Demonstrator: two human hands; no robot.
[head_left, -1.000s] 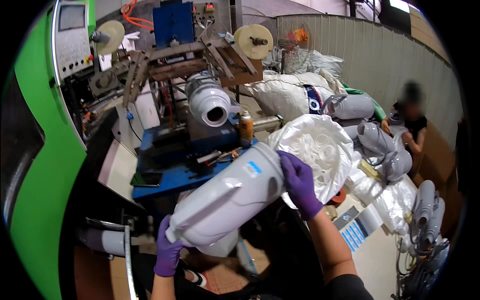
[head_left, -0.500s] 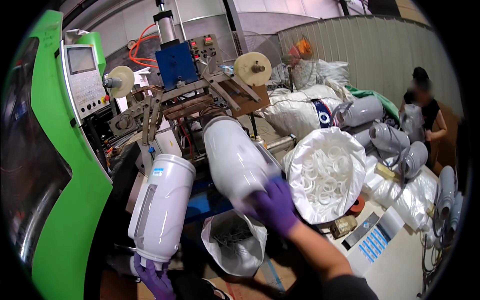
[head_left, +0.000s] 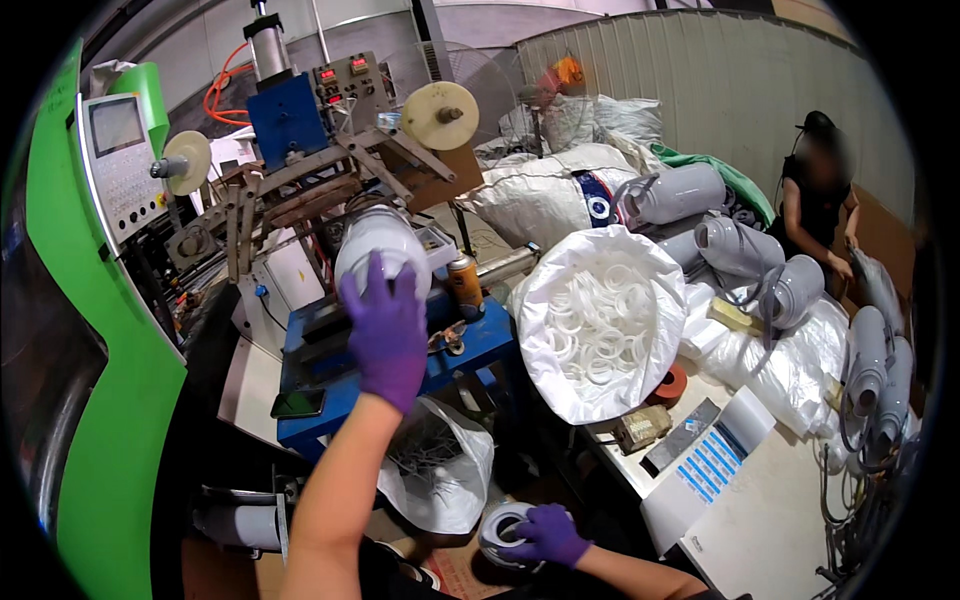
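My left hand (head_left: 388, 335), in a purple glove, reaches up to the machine. Its fingers are spread against the near end of a whitish plastic canister (head_left: 382, 238), whose far end goes in under the machine's metal arms. Low in front of me, my right hand (head_left: 548, 535), also gloved in purple, is closed on the ringed neck of another pale canister (head_left: 497, 532). Most of that canister's body is hidden below its neck. The machine (head_left: 288, 120) has a blue block, a control box with red displays and a cream reel (head_left: 440, 115).
A white sack of translucent rings (head_left: 600, 330) stands right of the blue bench (head_left: 465, 345). Below the bench sits a bag of scraps (head_left: 450, 480). A spray can (head_left: 465, 285) is beside the canister. Blue labels (head_left: 712, 465) lie on the right table. A person (head_left: 815, 200) stands far right.
My left hand has gone from the canister at lower left up to the machine. My right hand has dropped from the machine to a canister near me. The view has shifted.
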